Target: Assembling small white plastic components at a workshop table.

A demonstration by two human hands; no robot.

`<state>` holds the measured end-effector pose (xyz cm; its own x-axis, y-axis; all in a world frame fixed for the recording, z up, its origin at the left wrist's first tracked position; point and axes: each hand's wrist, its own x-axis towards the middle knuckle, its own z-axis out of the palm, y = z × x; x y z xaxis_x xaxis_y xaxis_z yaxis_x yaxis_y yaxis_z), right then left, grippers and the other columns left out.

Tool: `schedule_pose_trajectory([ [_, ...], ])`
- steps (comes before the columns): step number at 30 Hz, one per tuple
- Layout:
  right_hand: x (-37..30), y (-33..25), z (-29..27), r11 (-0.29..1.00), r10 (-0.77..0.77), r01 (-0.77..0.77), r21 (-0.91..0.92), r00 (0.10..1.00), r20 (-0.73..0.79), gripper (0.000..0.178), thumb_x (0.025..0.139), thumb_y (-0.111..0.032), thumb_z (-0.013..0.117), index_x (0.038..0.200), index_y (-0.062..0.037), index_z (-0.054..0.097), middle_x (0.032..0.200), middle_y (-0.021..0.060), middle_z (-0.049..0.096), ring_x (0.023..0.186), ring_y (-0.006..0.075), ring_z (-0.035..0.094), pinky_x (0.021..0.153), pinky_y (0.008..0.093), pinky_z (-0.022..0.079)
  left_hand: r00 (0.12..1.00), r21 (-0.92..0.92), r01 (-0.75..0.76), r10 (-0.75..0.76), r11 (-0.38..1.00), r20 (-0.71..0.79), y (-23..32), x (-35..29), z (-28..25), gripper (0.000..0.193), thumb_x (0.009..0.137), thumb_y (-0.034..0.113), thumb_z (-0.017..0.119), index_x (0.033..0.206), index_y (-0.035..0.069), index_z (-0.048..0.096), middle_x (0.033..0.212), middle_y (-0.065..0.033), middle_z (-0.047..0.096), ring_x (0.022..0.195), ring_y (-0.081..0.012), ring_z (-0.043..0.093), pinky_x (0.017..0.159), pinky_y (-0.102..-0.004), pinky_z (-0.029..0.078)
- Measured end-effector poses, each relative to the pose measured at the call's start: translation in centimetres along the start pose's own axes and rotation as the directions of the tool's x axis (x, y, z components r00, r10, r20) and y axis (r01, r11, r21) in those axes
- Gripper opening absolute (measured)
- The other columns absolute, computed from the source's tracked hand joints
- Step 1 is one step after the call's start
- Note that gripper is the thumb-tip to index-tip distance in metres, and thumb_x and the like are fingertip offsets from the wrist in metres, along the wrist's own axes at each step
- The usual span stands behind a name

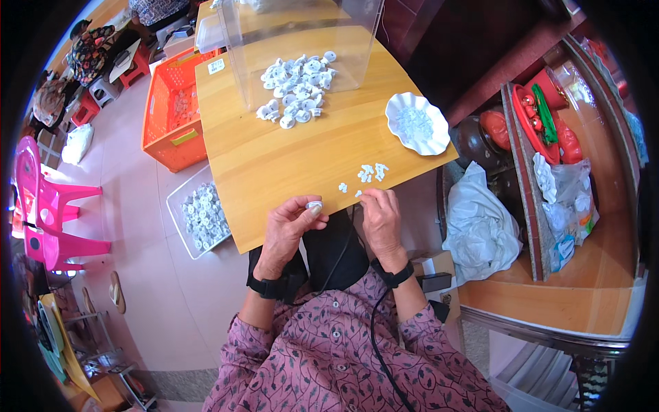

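Observation:
Above the table's near edge, my left hand pinches a small white round plastic part between thumb and fingers. Beside it, my right hand has its fingertips closed at a tiny white plastic piece by the table edge. Several more tiny white pieces lie on the wood just beyond that hand. Farther back, a heap of white round plastic parts spills out at the mouth of a clear plastic bin. A white scalloped dish with small clear bits stands at the right corner.
Left of the wooden table are an orange crate and a pale tub of white parts on the floor. A pink stool stands farther left. To the right are a white bag and a shelf. A cable hangs before me.

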<state>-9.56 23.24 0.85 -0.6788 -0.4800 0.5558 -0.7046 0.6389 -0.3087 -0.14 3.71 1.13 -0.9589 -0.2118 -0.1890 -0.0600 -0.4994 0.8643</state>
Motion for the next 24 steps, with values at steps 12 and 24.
schedule_pose_trajectory([
  [12, 0.2, 0.1, 0.3, 0.999, 0.039, -0.038, -0.028, 0.999, 0.022, 0.010, 0.087, -0.001, 0.064, 0.094, -0.0033, 0.057, 0.099, 0.0137, 0.058, 0.089, 0.0343, 0.059, 0.076, 0.0437, 0.048, 0.999, -0.178, -0.014, 0.022, 0.984, 0.044, -1.2, -0.4, -0.2, 0.029, 0.103, 0.018, 0.056, 0.120, -0.004, 0.064, 0.108, -0.0106, 0.069, 0.094, -0.0209, 0.069, 0.084, -0.0323, 0.058],
  [24, -0.3, -0.2, 0.3, 0.999, 0.048, -0.049, 0.015, 0.998, 0.033, 0.014, 0.086, -0.002, 0.064, 0.100, -0.0016, 0.061, 0.105, 0.0146, 0.058, 0.095, 0.0348, 0.061, 0.081, 0.0433, 0.050, 1.000, -0.194, 0.000, 0.003, 0.981, 0.014, -0.9, -0.6, 0.0, 0.027, 0.101, 0.015, 0.060, 0.119, -0.004, 0.065, 0.110, -0.0122, 0.069, 0.097, -0.0242, 0.070, 0.084, -0.0333, 0.058],
])
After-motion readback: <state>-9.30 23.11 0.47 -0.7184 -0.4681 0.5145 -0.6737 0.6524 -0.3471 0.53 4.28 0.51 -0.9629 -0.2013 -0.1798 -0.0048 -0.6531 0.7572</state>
